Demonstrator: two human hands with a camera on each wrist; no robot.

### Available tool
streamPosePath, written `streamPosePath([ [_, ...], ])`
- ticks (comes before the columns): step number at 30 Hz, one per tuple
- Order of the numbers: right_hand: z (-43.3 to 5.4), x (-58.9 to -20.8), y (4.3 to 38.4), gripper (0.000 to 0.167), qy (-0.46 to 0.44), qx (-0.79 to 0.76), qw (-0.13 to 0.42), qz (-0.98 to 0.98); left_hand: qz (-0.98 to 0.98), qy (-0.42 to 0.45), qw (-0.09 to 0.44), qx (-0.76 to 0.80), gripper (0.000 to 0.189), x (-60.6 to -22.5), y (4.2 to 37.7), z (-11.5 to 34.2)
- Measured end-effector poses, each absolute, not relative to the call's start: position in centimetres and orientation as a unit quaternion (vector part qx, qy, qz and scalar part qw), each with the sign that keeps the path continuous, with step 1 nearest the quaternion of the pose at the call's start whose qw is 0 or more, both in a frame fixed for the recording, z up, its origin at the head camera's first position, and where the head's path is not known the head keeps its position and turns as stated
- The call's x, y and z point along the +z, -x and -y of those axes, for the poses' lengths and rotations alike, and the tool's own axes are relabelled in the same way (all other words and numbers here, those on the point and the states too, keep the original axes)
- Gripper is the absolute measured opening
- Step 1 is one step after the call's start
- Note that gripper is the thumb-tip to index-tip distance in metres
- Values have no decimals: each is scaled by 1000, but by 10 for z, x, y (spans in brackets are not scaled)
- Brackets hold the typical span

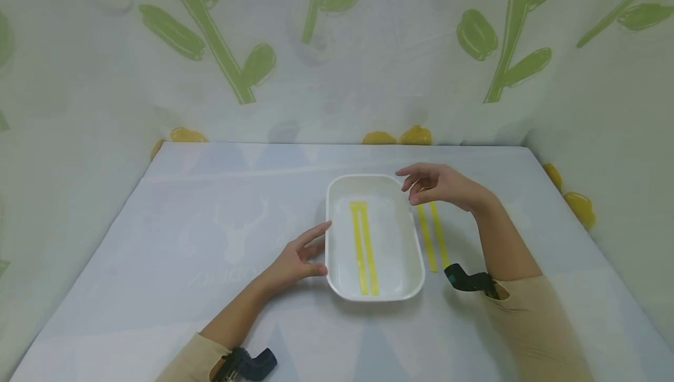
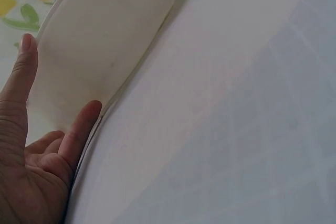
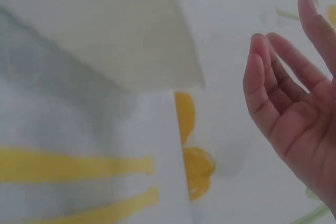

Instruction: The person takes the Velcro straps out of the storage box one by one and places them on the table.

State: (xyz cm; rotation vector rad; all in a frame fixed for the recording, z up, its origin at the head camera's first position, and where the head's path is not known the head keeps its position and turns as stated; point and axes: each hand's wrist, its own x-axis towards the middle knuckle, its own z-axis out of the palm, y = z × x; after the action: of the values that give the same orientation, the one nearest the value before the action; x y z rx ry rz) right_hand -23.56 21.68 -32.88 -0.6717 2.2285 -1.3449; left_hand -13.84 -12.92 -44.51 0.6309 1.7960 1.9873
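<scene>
A white rectangular tray (image 1: 397,247) with rounded corners stands on the table. Two narrow yellow strips (image 1: 359,253) lie side by side on its floor. To its right, two similar yellow strips (image 1: 426,238) are on the table; their far ends are near my right hand (image 1: 444,186). That hand hovers by the tray's far right corner, fingers loosely bent, holding nothing; the right wrist view shows its palm (image 3: 302,135) apart from the tray wall (image 3: 115,35). My left hand (image 1: 297,260) touches the tray's left side with spread fingers, seen against the outer wall (image 2: 100,40) in the left wrist view.
The pale table (image 1: 174,265) has faint printed shapes. Behind it and at both sides hangs a white cloth (image 1: 368,78) with green stems and yellow flowers. A dark wrist camera (image 1: 468,279) sits at the right sleeve, another device (image 1: 253,364) at the left.
</scene>
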Motion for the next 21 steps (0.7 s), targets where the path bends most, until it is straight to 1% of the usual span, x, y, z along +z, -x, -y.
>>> streamPosePath([
  [4,-200,-321,236,58,245,-484,242,-805,-641,-226,192,708,99,-445,138,130],
  [10,-172,-316,240,64,255,-450,282,-808,-640,-223,197,708,98,-446,136,130],
  [14,-154,-319,246,62,260,-425,292,-817,-648,-222,199,701,93,-444,137,129],
  [17,-142,-326,250,60,249,-414,304,-821,-653,-218,204,696,90,-444,137,129],
  [21,-130,-337,253,62,202,-424,327,-820,-651,-223,206,696,90,-445,138,129],
])
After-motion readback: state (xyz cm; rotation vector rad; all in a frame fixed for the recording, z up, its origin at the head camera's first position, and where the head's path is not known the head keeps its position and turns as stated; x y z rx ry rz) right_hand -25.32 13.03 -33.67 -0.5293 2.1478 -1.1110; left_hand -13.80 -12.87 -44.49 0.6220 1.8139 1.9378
